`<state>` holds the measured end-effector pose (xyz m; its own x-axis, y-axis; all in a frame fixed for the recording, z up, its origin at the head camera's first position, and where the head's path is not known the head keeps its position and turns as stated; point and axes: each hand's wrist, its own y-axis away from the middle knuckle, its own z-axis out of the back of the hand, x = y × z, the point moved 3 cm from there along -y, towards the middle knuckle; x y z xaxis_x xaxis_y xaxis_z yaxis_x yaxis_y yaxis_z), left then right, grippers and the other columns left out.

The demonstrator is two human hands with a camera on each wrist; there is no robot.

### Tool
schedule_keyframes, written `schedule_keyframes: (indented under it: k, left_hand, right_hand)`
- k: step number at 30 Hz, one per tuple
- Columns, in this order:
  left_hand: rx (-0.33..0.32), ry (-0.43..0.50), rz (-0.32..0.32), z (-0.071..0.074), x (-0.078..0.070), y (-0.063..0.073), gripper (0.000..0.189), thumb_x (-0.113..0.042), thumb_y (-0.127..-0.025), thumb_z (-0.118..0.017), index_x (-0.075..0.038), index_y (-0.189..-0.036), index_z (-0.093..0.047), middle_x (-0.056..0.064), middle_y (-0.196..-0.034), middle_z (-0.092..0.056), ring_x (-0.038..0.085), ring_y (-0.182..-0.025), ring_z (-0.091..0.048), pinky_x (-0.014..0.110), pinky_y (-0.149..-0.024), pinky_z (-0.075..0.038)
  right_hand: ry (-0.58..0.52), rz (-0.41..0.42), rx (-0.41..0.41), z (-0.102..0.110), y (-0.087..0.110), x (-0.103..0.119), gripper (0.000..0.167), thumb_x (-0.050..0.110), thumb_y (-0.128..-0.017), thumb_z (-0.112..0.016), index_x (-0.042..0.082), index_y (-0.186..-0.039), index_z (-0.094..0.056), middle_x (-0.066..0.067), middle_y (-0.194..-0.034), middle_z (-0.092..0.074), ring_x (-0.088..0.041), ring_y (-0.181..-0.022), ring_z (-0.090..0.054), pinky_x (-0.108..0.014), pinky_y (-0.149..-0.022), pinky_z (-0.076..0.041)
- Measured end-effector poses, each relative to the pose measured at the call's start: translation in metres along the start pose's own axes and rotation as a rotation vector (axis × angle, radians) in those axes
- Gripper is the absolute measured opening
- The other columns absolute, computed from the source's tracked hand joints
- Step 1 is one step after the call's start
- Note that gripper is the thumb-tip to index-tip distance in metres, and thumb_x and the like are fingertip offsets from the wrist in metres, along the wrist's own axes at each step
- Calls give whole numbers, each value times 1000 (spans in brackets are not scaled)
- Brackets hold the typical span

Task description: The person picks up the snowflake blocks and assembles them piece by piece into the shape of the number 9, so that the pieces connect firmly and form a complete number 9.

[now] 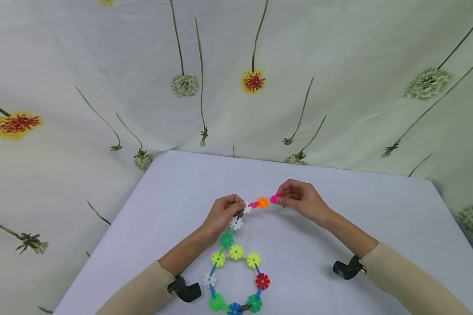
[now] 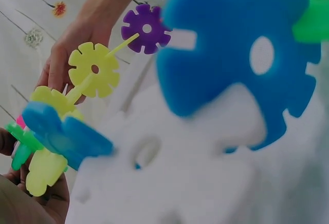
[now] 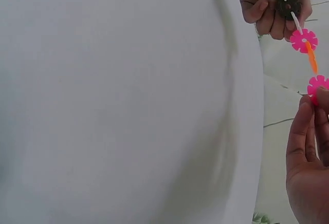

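Observation:
My left hand [image 1: 222, 215] grips a chain of notched plastic discs near its upper end, around a dark brown disc [image 3: 289, 8]. Beyond those fingers the chain continues with a white disc [image 1: 247, 207], a pink disc [image 3: 298, 41] and an orange disc [image 1: 262, 202] at the tip. Between thumb and fingertips, my right hand [image 1: 307, 203] pinches a loose pink disc [image 1: 275, 199]. A small gap separates this disc from the orange one. Below the left hand, the chain runs down through a white disc [image 1: 236, 223] and a green disc [image 1: 226, 239].
The chain joins a ring of colored discs on the white table [image 1: 323, 183], including a yellow disc [image 1: 254, 260], a red disc [image 1: 262, 281] and a blue disc [image 2: 216, 29]. A flower-patterned cloth [image 1: 220, 52] hangs behind. Each wrist wears a black camera [image 1: 348, 267].

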<state>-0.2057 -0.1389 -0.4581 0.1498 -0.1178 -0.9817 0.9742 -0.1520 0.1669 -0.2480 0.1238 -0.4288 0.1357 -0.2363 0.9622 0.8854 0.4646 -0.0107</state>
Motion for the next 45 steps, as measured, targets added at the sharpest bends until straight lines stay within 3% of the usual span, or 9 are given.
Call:
schedule_keyframes:
  k: [7,14,22,28,32,37,40,45]
  left_hand:
    - [0,4,0,-3,1,-2,19,-20,-107,-62,-3,-101,-67,-1,-81,-62,17,-79,-57,21,-75,-50]
    - [10,-11,-10,-4,0,-1,21,-21,-106,-64,-1,-102,-68,-1,-80,-61,17,-79,-58,21,-74,-50]
    - [18,-12,-13,-3,0,-2,22,-20,-107,-63,0,-102,-69,-1,-80,-62,17,-80,-58,21,-74,-50]
    - [61,-14,-24,-3,-2,-3,23,-21,-108,-63,1,-103,-68,0,-81,-61,18,-82,-58,20,-75,-51]
    - [94,-33,-21,-4,-3,-3,22,-22,-108,-62,-1,-103,-68,-1,-82,-63,16,-82,-59,21,-77,-52]
    - [134,-48,-52,-8,-7,-5,24,-24,-108,-64,-1,-106,-70,0,-86,-66,16,-83,-60,21,-78,-54]
    - [154,-54,-73,-9,-9,-4,25,-25,-107,-65,0,-109,-71,8,-92,-71,16,-84,-63,20,-80,-56]
    - [165,-49,-64,-9,-9,1,26,-27,-106,-68,-2,-113,-73,18,-101,-75,15,-85,-66,22,-82,-59]
  right_hand:
    - [-20,39,11,-4,4,-1,18,8,-99,-75,5,-116,-69,-17,-110,-74,-52,-106,-70,-41,-91,-66]
    - [-20,83,23,-7,4,-1,16,9,-98,-77,5,-113,-71,-19,-110,-76,-53,-105,-70,-32,-88,-66]
    - [54,158,-4,-12,6,1,11,6,-96,-78,6,-106,-72,-16,-99,-76,-47,-89,-72,-37,-78,-66]
    - [106,154,-18,-13,9,7,11,8,-96,-80,10,-103,-72,-11,-97,-75,-36,-87,-72,-26,-77,-63]
    - [107,148,35,-12,10,7,21,7,-95,-80,7,-113,-69,-12,-108,-73,-26,-97,-72,-24,-85,-62]
    - [94,131,142,-16,7,12,49,12,-96,-80,6,-139,-58,-13,-128,-70,-26,-117,-70,-25,-94,-61]
    - [116,112,193,-20,3,16,45,17,-100,-76,7,-140,-60,-10,-126,-73,-26,-115,-71,-24,-93,-60]
    - [111,70,227,-26,0,18,23,17,-101,-74,9,-123,-71,-10,-113,-76,-37,-103,-72,-32,-88,-63]
